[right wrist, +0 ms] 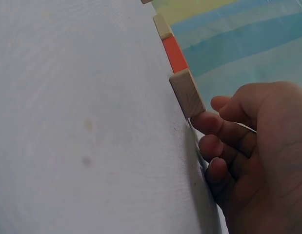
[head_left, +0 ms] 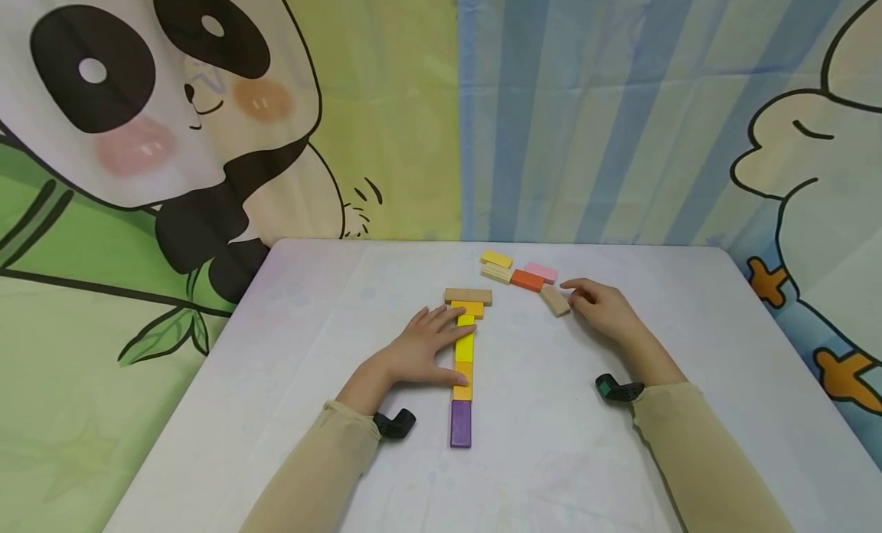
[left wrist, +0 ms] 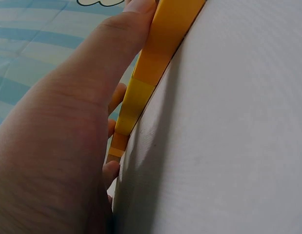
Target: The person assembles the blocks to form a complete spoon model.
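In the head view, the left hand point(head_left: 427, 348) partly hides the yellow block point(head_left: 465, 351); the near edge of the table point(head_left: 551, 433) is cut off.

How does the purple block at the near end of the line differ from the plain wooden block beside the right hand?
Colour: the purple block is solid purple, while the wooden block shows bare, pale wood.
Pose: the purple block lies straight in the line, whereas the wooden block lies slanted.
Place: the purple block is nearer the person; the wooden block is farther off, by the right hand.
Shared: both are oblong and lie on the table.
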The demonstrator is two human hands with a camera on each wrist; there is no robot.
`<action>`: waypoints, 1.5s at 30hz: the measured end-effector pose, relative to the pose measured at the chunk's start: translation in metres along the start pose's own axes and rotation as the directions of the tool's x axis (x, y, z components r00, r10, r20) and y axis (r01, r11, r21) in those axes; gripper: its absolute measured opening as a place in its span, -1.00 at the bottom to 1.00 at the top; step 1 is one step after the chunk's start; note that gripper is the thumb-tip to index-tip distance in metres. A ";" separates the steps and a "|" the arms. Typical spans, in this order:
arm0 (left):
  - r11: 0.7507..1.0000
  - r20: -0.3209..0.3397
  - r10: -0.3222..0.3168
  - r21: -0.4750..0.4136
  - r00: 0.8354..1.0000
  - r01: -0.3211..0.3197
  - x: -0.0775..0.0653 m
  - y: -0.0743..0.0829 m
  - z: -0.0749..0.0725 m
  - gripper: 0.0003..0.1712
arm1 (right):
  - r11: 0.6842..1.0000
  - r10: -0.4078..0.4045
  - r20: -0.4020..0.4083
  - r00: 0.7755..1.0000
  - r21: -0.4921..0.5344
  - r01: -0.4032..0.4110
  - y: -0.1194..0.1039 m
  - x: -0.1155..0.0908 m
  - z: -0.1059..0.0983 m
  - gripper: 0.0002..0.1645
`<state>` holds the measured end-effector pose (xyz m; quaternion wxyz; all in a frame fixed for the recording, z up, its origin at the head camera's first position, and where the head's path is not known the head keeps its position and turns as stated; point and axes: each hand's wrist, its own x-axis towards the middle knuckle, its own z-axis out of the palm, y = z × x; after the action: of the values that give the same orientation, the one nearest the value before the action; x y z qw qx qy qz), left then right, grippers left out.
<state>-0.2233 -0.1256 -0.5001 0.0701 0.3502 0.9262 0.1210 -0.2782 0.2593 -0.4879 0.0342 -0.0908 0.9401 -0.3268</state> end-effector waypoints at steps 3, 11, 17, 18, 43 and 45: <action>1.000 0.000 -0.001 -0.004 1.000 0.001 -0.001 0.000 0.000 0.14 | 0.998 -0.059 0.008 0.998 0.003 0.059 0.000 0.001 0.001 -0.56; 1.000 -0.007 -0.007 -0.006 1.000 0.007 -0.002 -0.001 -0.001 0.15 | 0.966 -0.259 0.064 0.964 0.013 0.259 0.005 0.003 0.001 -0.33; 1.000 -0.006 -0.012 -0.003 1.000 0.012 -0.002 -0.001 -0.002 0.15 | 0.971 -0.238 0.115 0.964 0.007 0.239 0.006 0.005 0.003 -0.30; 1.000 -0.007 -0.012 -0.005 1.000 0.012 -0.002 -0.001 -0.002 0.15 | 0.972 -0.233 0.114 0.966 0.002 0.235 0.006 0.006 0.003 -0.30; 1.000 -0.006 0.001 -0.008 1.000 -0.001 0.000 0.002 -0.003 0.17 | 0.961 -0.274 0.026 0.961 -0.026 0.275 0.010 0.000 0.005 -0.33; 1.000 -0.005 0.002 -0.007 1.000 -0.002 0.000 0.002 -0.002 0.17 | 0.965 -0.260 0.022 0.965 -0.022 0.261 0.008 0.000 0.004 -0.33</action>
<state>-0.2228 -0.1247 -0.4976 0.0690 0.3506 0.9255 0.1252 -0.2786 0.2631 -0.4963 -0.0012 -0.2171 0.9237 -0.3158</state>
